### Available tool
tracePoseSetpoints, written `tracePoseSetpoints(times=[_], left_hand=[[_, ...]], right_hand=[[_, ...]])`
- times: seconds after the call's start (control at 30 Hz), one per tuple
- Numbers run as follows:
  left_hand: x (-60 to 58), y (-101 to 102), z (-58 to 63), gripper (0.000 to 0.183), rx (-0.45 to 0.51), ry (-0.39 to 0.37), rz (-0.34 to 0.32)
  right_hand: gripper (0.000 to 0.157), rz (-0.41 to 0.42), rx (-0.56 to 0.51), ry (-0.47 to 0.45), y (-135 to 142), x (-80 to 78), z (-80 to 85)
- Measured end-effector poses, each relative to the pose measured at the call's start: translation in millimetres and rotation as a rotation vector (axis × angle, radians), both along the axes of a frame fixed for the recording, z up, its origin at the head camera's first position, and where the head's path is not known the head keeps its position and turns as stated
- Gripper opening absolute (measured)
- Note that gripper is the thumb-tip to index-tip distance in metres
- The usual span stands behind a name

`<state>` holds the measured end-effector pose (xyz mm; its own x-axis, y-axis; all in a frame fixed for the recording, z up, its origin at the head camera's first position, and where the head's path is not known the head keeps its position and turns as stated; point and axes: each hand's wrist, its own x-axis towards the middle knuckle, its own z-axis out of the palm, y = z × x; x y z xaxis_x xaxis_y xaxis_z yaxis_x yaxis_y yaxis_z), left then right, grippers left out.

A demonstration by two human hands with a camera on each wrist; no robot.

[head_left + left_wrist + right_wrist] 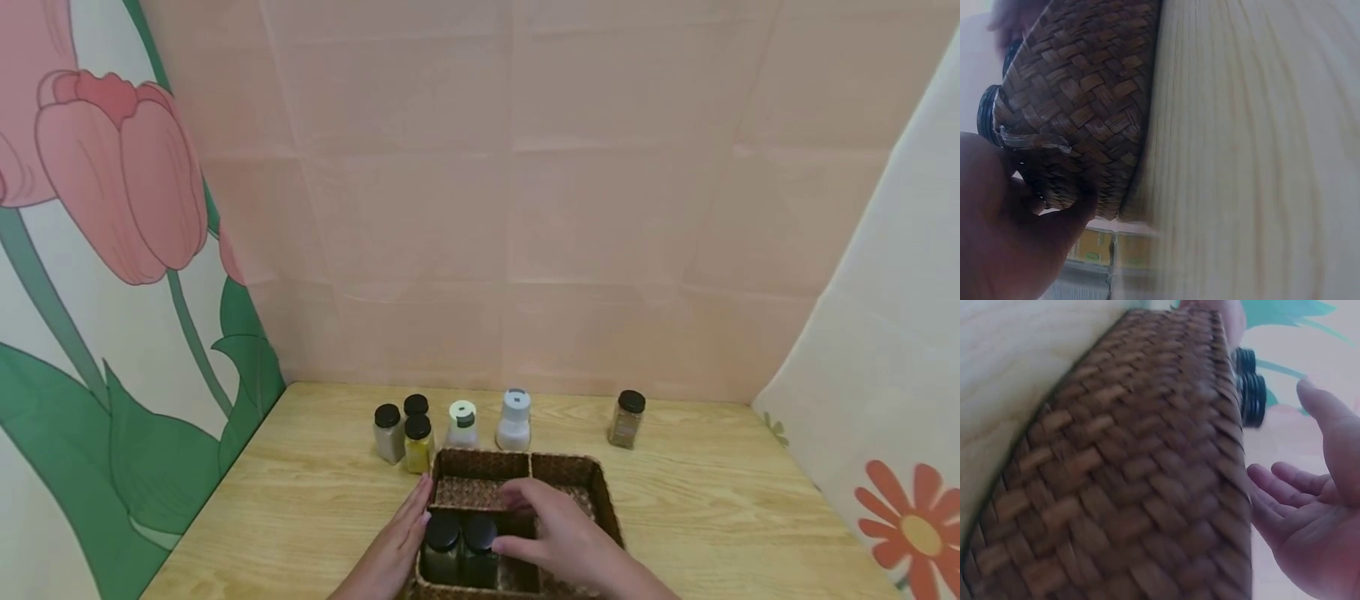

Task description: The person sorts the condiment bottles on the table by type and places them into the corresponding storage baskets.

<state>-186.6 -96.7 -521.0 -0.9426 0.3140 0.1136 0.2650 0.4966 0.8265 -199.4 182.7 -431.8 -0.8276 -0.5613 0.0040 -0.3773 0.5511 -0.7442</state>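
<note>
A brown woven basket (604, 487) with dividers stands at the table's front. Two dark jars (442, 533) with black lids stand side by side in its front-left compartment; their contents are hard to make out. My left hand (393, 537) rests along the basket's left outer wall, its fingers touching the weave (1085, 87) in the left wrist view. Above the basket, my right hand (558, 533) is spread and holds nothing, its thumb close to the right-hand jar's lid (481, 532). The right wrist view shows its palm (1316, 531) beyond the basket's rim, thumb and fingers apart.
Behind the basket's left corner stand three black-lidded jars, one with yellow contents (418, 446). Two white bottles (514, 421) stand behind the basket. A brown-filled jar (627, 421) stands farther right. Pink cloth (510, 208) hangs behind the wooden table (712, 500).
</note>
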Motion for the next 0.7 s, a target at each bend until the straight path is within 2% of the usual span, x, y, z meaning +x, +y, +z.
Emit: tracePoseSetpoints(times=[0.13, 0.37, 0.47, 0.7], left_hand=[[-0.7, -1, -1.0, 0.063, 0.003, 0.008, -0.006], [-3.3, 2, -4.7, 0.063, -0.032, 0.047, -0.001], [-4.5, 1, -5.0, 0.062, -0.057, 0.066, -0.011], [-8.1, -5, -3.6, 0.064, -0.098, 0.018, -0.040]], right_hand=[[0.056, -0.044, -0.016, 0.013, 12, -3.5, 4.7], [0.064, -0.162, -0.015, 0.130, 35, -13.8, 6.9], [0.065, -0.215, -0.018, 0.140, 45, -16.9, 6.7], [0.057, -0.294, -0.045, 0.148, 68, -27.0, 2.1]])
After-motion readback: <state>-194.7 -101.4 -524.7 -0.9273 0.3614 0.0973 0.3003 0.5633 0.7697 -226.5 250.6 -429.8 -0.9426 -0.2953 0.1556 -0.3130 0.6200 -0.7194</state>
